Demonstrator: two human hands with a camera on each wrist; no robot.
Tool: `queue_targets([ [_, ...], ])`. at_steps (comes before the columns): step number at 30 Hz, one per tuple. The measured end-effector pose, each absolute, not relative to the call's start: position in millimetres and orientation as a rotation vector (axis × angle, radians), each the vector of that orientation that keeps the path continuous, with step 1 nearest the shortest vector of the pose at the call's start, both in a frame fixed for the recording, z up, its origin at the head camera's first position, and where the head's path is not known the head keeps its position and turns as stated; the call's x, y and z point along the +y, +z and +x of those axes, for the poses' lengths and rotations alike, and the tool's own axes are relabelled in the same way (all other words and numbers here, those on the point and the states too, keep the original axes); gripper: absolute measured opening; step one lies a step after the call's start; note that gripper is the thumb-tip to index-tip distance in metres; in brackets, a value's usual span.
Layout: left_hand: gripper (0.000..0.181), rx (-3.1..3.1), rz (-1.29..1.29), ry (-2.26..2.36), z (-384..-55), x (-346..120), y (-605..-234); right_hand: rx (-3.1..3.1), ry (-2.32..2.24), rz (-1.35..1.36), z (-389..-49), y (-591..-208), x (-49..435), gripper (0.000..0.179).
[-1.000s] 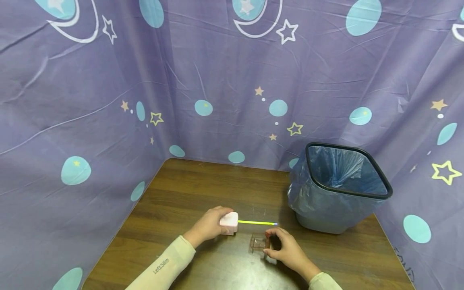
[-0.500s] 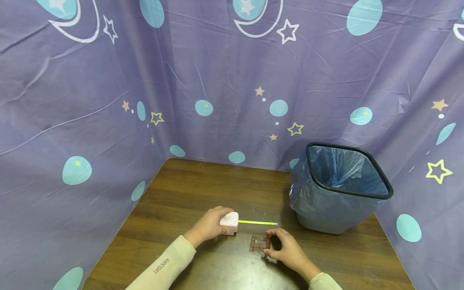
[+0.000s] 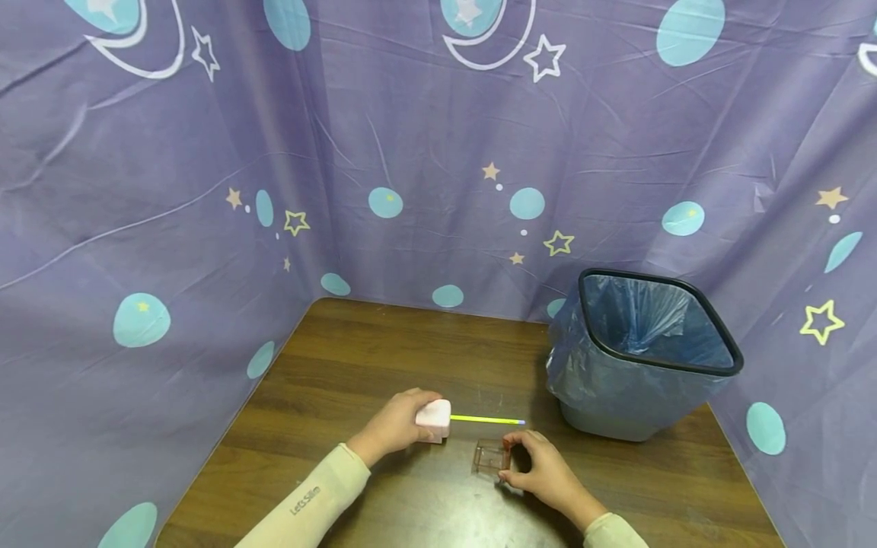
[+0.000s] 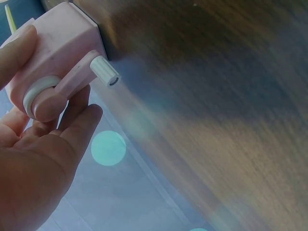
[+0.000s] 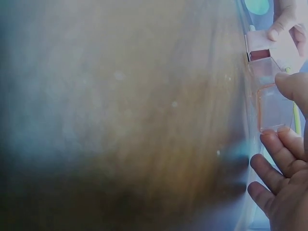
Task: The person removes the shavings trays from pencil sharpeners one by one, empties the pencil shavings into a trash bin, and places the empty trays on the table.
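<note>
My left hand (image 3: 392,428) grips a pale pink pencil sharpener (image 3: 434,418) on the table. Its crank handle (image 4: 79,77), tipped with a white knob, sticks out in the left wrist view. A yellow pencil (image 3: 488,419) with a bluish end runs rightward from the sharpener's edge. Between thumb and fingers, my right hand (image 3: 548,473) pinches the side of a clear brownish shavings drawer (image 3: 490,457), in front of the pencil. A dark red opening (image 5: 260,55) shows in the sharpener's body beside the drawer in the right wrist view.
A bin (image 3: 617,415) with a black rim and a clear bluish liner stands at the table's back right. Brown wood-grain tabletop (image 3: 384,342) lies under everything. A purple curtain (image 3: 425,137) with stars and moons closes off the back and sides.
</note>
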State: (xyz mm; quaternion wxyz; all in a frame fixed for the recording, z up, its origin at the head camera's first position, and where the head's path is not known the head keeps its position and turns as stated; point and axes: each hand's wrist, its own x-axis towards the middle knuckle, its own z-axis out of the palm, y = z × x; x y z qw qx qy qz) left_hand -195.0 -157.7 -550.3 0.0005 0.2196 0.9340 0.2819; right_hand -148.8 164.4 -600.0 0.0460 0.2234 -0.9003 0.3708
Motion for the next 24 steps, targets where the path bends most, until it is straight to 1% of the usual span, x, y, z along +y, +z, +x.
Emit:
queue_targets([
  [10,0.067,2.937,0.679,0.874,-195.2,-157.1,-550.8,-2.723,0.981,0.743,-150.5,-601.4,164.2,0.051],
  [24,0.068,2.924,0.673,0.891,-193.8,-157.1,-548.7,-2.759,0.932,0.763,-153.1,-602.0,164.6,0.053],
])
